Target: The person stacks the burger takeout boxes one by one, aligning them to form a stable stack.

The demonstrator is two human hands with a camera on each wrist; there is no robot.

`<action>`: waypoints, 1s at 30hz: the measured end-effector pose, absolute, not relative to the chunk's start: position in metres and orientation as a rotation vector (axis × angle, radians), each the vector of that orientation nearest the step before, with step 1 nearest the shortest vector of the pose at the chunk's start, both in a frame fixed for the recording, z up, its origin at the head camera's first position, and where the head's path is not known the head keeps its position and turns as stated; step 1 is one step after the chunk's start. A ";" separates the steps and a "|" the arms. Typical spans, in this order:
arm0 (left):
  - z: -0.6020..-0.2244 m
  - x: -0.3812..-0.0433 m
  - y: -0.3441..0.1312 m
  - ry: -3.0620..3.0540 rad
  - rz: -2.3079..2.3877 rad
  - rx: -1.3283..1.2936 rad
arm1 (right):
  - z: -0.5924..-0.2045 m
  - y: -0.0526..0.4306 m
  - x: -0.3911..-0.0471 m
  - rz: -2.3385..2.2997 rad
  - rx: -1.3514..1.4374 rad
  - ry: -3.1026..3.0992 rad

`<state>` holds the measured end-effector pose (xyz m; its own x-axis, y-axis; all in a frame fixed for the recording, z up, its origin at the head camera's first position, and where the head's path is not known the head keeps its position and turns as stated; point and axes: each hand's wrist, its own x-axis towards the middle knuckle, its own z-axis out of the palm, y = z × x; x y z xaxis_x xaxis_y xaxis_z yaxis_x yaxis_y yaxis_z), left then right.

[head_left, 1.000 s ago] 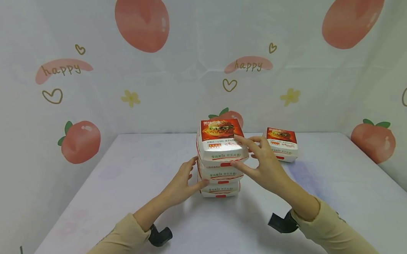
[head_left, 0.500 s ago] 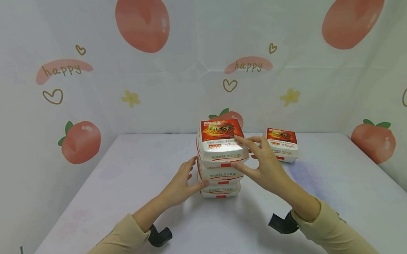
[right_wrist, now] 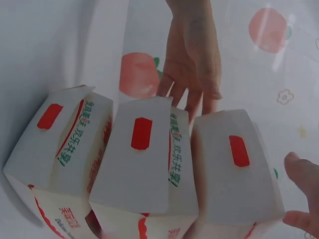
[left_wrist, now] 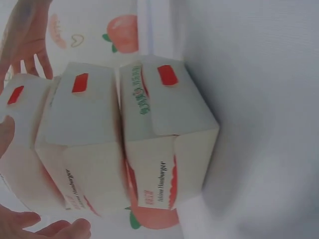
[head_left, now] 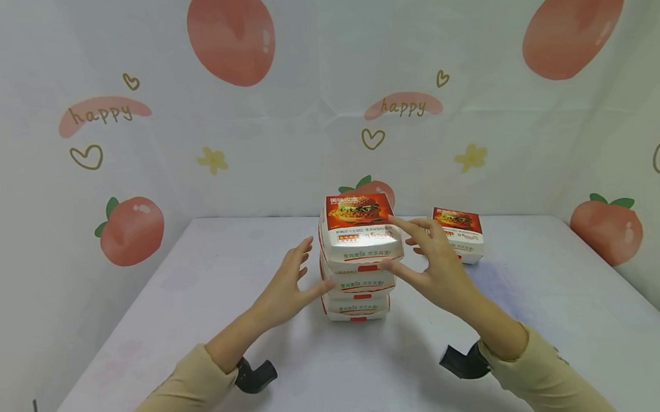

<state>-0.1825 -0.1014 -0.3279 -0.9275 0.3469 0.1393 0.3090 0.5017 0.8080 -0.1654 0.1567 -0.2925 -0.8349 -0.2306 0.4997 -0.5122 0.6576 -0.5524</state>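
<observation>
The left hand (head_left: 281,292) is released, its fingers loosely extended just beside the stack of burger boxes (head_left: 364,283); we cannot tell whether its thumb touches it. The right hand (head_left: 436,269) is released too, spread about the near right corner of the top box (head_left: 362,232) without gripping it. We see three boxes piled upright on the pale table (head_left: 243,260), with a fourth box (head_left: 460,227) standing farther back to the right, apart from them. We judge the step in hand to be steadying the stack or letting it stand. The next move likely calls for drawing both hands clear without nudging it, then, if it is to grow, grasping the fourth box. All four look closed, so we cannot see what, if anything, is inside.
</observation>
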 end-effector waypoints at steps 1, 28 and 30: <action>-0.326 -0.182 -0.101 2.694 1.439 0.597 | -0.292 0.158 -0.165 1.008 0.574 -2.482; -0.315 -0.185 -0.091 2.734 1.494 0.686 | -0.289 0.215 -0.177 1.050 0.361 -2.432; -0.314 -0.184 -0.091 2.731 1.495 0.681 | -0.292 0.219 -0.180 1.046 0.333 -2.438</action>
